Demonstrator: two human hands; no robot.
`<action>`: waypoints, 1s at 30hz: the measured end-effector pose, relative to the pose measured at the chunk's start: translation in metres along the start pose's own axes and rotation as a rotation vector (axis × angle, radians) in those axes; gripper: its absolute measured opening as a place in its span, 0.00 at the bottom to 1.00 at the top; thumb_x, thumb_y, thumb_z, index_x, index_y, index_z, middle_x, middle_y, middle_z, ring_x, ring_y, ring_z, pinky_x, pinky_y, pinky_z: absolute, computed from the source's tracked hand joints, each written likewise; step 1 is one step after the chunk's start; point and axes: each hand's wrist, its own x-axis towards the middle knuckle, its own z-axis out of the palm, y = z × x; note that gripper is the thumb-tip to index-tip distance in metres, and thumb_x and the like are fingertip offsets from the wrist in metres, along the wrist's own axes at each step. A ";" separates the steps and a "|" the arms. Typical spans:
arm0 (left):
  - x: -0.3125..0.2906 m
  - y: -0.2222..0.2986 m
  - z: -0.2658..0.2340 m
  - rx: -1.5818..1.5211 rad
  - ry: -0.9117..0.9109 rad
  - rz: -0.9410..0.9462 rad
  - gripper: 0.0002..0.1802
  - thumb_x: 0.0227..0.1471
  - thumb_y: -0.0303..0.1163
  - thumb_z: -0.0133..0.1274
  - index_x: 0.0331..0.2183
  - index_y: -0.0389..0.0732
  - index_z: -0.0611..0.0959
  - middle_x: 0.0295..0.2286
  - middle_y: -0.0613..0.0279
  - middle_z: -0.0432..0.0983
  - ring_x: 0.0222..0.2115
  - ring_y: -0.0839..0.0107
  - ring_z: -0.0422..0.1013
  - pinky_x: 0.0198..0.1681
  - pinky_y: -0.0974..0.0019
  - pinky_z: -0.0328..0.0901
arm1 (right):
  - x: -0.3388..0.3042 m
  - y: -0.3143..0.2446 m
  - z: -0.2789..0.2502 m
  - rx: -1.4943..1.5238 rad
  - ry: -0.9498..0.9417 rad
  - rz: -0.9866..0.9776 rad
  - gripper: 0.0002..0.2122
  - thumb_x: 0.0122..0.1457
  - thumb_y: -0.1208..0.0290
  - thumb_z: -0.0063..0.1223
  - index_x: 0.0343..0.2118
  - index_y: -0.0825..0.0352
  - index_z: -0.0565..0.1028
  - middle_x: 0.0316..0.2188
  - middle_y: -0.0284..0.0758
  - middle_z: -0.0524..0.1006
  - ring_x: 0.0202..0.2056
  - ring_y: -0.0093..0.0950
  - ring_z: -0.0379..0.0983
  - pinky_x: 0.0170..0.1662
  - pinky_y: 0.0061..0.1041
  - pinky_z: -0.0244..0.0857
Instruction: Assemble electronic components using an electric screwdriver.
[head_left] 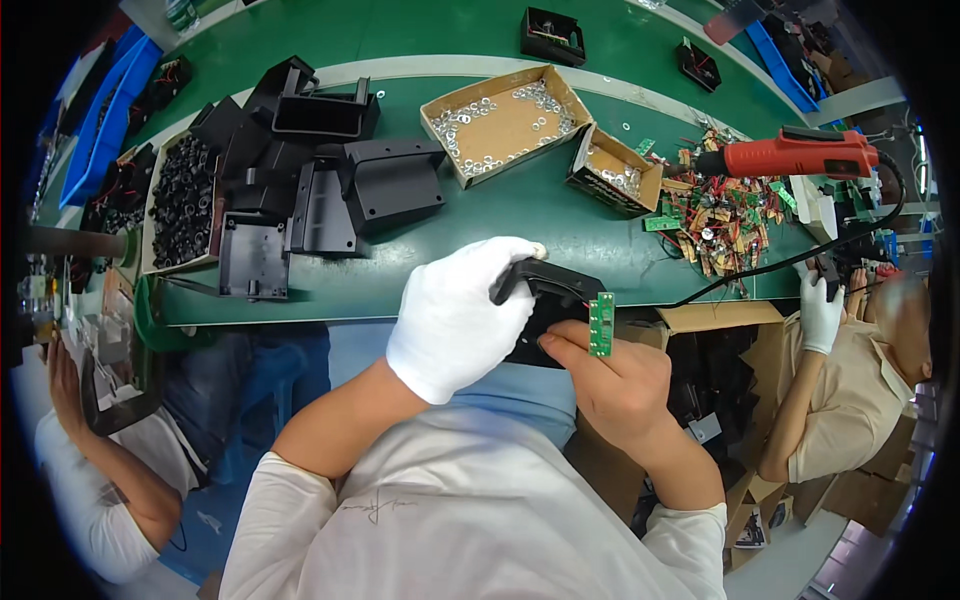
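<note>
In my left hand (455, 315), which wears a white glove, is a black plastic housing (548, 280), gripped at its upper rim and tilted over my lap by the table's front edge. My bare right hand (615, 380) is closed, thumb and forefinger pinched together at the housing's open side. What sits between those fingertips is hidden. A small green circuit board (601, 325) stands upright against the right forefinger, a bit of red wire near it; whether the fingers hold it I cannot tell.
Black housings (395, 185) and a box of small black parts (183, 200) lie left on the green table. Two cardboard boxes (510, 120) of metal washers stand ahead. A red electric screwdriver (790, 155) hangs over wired circuit boards (715, 225). Co-workers sit on both sides.
</note>
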 end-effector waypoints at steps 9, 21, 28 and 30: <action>-0.001 -0.007 -0.007 0.008 -0.015 -0.058 0.17 0.44 0.20 0.58 0.40 0.40 0.86 0.30 0.58 0.85 0.23 0.61 0.76 0.30 0.63 0.71 | 0.002 0.002 0.021 0.078 -0.027 0.074 0.09 0.49 0.83 0.61 0.34 0.65 0.84 0.36 0.28 0.85 0.21 0.24 0.72 0.26 0.19 0.66; -0.002 -0.025 0.000 -0.102 -0.030 -0.119 0.16 0.44 0.20 0.58 0.39 0.39 0.87 0.30 0.57 0.85 0.23 0.61 0.76 0.29 0.64 0.71 | 0.010 0.002 0.039 -0.122 0.033 0.030 0.09 0.48 0.77 0.65 0.35 0.62 0.83 0.36 0.24 0.85 0.18 0.21 0.66 0.23 0.19 0.61; -0.005 -0.051 0.010 -0.242 -0.062 -0.134 0.17 0.47 0.19 0.58 0.42 0.38 0.87 0.33 0.58 0.85 0.23 0.65 0.75 0.29 0.65 0.70 | 0.014 -0.006 0.039 -0.219 -0.025 0.051 0.10 0.48 0.75 0.71 0.34 0.66 0.83 0.33 0.27 0.85 0.21 0.23 0.72 0.25 0.20 0.65; -0.001 -0.048 0.008 -0.274 -0.072 -0.136 0.18 0.47 0.18 0.57 0.43 0.38 0.87 0.35 0.58 0.85 0.23 0.67 0.74 0.28 0.65 0.70 | 0.016 -0.001 0.044 -0.184 0.079 0.004 0.08 0.50 0.74 0.69 0.34 0.63 0.82 0.32 0.26 0.83 0.20 0.23 0.68 0.24 0.20 0.62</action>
